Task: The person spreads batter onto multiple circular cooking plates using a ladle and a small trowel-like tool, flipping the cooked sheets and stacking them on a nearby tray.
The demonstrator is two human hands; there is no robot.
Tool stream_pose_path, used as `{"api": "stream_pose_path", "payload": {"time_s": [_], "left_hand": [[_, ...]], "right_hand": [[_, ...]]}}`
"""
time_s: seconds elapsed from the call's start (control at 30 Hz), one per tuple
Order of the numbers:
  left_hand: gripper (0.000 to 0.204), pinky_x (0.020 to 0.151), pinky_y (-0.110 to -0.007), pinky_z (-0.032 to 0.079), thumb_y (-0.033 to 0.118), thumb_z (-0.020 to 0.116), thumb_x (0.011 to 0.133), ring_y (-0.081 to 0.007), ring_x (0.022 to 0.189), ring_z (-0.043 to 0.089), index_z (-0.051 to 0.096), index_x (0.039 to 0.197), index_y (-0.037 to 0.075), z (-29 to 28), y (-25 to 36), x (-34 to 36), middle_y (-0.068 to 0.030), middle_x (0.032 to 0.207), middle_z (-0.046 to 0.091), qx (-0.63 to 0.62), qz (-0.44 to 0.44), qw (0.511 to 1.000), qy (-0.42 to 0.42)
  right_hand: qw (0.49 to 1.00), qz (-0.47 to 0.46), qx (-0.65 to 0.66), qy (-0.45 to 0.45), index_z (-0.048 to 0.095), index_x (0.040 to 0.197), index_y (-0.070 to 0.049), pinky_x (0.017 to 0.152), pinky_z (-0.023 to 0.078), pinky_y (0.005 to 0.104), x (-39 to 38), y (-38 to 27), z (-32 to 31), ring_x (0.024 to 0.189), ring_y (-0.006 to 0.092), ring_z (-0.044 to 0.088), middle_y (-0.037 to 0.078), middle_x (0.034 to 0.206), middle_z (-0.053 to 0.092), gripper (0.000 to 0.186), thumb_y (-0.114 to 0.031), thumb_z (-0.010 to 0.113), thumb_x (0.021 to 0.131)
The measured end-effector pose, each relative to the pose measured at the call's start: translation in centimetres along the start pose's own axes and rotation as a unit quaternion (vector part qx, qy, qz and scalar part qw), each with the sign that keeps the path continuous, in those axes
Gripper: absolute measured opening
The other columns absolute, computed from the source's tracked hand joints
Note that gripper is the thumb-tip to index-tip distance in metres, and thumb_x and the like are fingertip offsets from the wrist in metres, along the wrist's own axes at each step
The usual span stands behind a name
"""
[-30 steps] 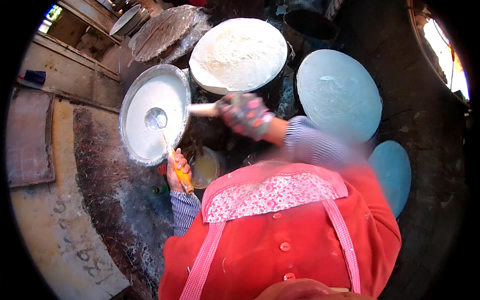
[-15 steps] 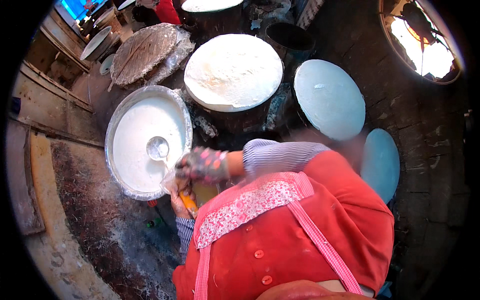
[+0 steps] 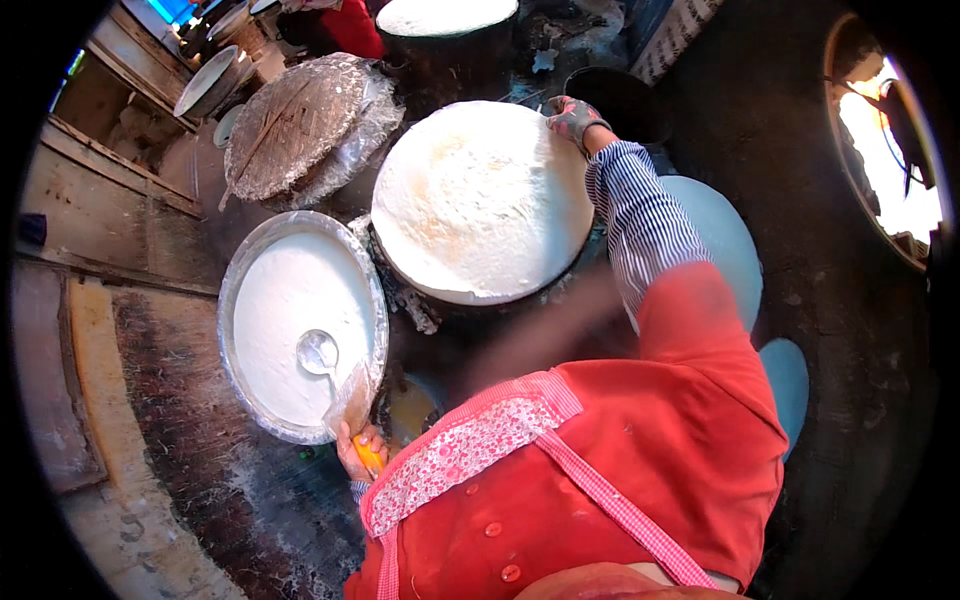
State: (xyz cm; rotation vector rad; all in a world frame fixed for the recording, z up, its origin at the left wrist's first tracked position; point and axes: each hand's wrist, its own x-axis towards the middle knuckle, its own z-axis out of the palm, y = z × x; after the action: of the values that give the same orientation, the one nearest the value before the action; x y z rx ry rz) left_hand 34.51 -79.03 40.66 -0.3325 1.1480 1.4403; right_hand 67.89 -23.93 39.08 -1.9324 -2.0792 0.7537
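My left hand (image 3: 358,455) is closed round the orange handle of a scraper (image 3: 350,405), its wide blade over the near rim of a metal basin (image 3: 229,330). White batter (image 3: 290,290) fills the basin, and a ladle (image 3: 317,352) rests in it, bowl at the surface. At the far right edge of a round griddle (image 3: 440,297) is my right hand (image 3: 575,120), in a dark glove with pink spots. Its fingers are curled at the rim; what they pinch is hidden. A white sheet (image 3: 480,200), faintly browned in places, covers the griddle.
A pale bluish round surface (image 3: 725,235) lies partly behind my right arm, with a second (image 3: 787,385) nearer me. Past my right hand stands a dark pot (image 3: 625,95). A crusted round board (image 3: 300,125) lies beyond the basin. Another white-topped griddle (image 3: 445,15) is farther off.
My right hand has moved from beside my left hand, away to the far right edge of the griddle. My left hand still holds the scraper by the basin. The view has shifted slightly.
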Motion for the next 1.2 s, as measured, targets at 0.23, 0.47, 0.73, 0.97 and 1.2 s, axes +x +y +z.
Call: {"api": "stream_pose_path", "payload": {"time_s": [0.23,0.47,0.73,0.97,1.2], "left_hand": [[0.041,0.044,-0.021,0.038,0.03,0.052,0.086,-0.0093,0.055,0.042,0.045,0.117,0.004,1.5,-0.8,1.8,-0.0034,0.077,0.047,-0.039,0.082,0.994,-0.061],[0.046,0.044,-0.022,0.038,0.032,0.053,0.085,-0.0092,0.053,0.041,0.044,0.121,0.005,-0.8,-1.6,3.9,-0.0021,0.072,0.046,-0.07,0.054,0.993,0.073],[0.045,0.038,-0.025,0.038,0.043,0.05,0.084,-0.0119,0.049,0.041,0.046,0.116,0.01,-5.8,-0.9,5.1,0.0017,0.061,0.039,-0.061,-0.04,0.995,-0.064],[0.04,0.037,-0.026,0.039,0.045,0.05,0.084,-0.0134,0.049,0.043,0.048,0.102,0.01,-6.1,0.1,5.6,0.0009,0.06,0.042,-0.066,-0.09,0.985,-0.131],[0.041,0.04,-0.027,0.039,0.044,0.052,0.082,-0.0142,0.05,0.045,0.047,0.101,0.008,-7.5,0.5,5.2,0.0008,0.061,0.043,-0.018,-0.068,0.983,-0.171]], "right_hand": [[0.994,0.015,-0.053,-0.097,0.064,0.099,-0.009,0.077,0.047,0.0324,2.1,-1.0,-1.2,0.09,0.0241,0.06,0.011,0.099,0.063,0.043,-0.031,0.068,0.062],[0.986,0.012,-0.111,-0.122,0.066,0.09,-0.008,0.068,0.049,0.0306,3.7,-0.1,-0.7,0.077,0.0213,0.061,0.009,0.089,0.065,0.039,-0.03,0.069,0.058],[0.981,-0.143,-0.114,0.071,0.065,0.091,-0.007,0.073,0.049,0.0353,-3.1,-7.5,-5.5,0.08,0.0282,0.062,0.015,0.085,0.065,0.035,-0.028,0.068,0.063],[0.955,-0.22,-0.064,0.188,0.064,0.078,-0.008,0.069,0.047,0.0364,-21.4,-19.1,-12.5,0.079,0.0293,0.061,0.014,0.08,0.063,0.016,-0.022,0.056,0.076],[0.873,-0.346,0.337,0.07,0.063,0.084,-0.004,0.056,0.046,0.0256,-34.8,-15.1,-17.0,0.064,0.0099,0.055,0.006,0.07,0.058,0.009,-0.009,0.062,0.076]]}}
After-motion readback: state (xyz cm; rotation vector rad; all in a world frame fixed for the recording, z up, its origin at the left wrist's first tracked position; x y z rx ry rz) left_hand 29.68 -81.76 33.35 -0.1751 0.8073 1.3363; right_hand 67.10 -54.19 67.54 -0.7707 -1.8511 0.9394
